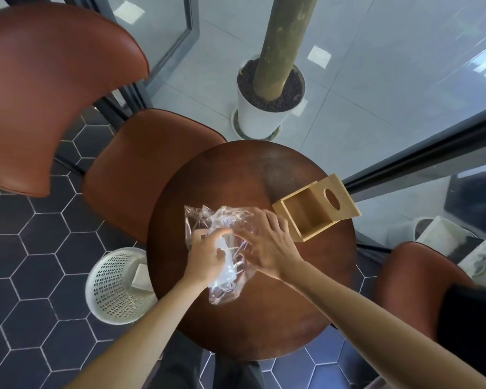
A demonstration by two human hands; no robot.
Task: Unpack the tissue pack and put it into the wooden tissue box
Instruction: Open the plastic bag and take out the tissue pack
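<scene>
**A:** Crinkling under both your hands, the clear plastic wrapper [225,248] looks thin, light and slippery; I'd expect it to slide and bunch rather than hold any shape. Whether tissues sit inside it, I cannot tell, since only film shows.

**B:** So where should you take hold?

**A:** My judgement: pinch a loose edge of film, not the crumpled middle, because the slick surface will likely slip from a flat palm. The far left corner [192,213] stands free.

**B:** And your fingers now?

**A:** Your left hand [206,255] is curled closed on a gathered fold near the wrapper's middle. Your right hand [267,244] lies on top with fingers spread, pressing the film down; the plastic runs beneath both hands and trails toward you past your left wrist.

**B:** Where does it all lie?

**A:** On the round wooden table [264,318], about centre. The wooden tissue box [316,207] stands just beyond your right fingertips, near the right edge, open side up and empty as far as shows. A white basket [115,287] stands on the floor to your left.
</scene>
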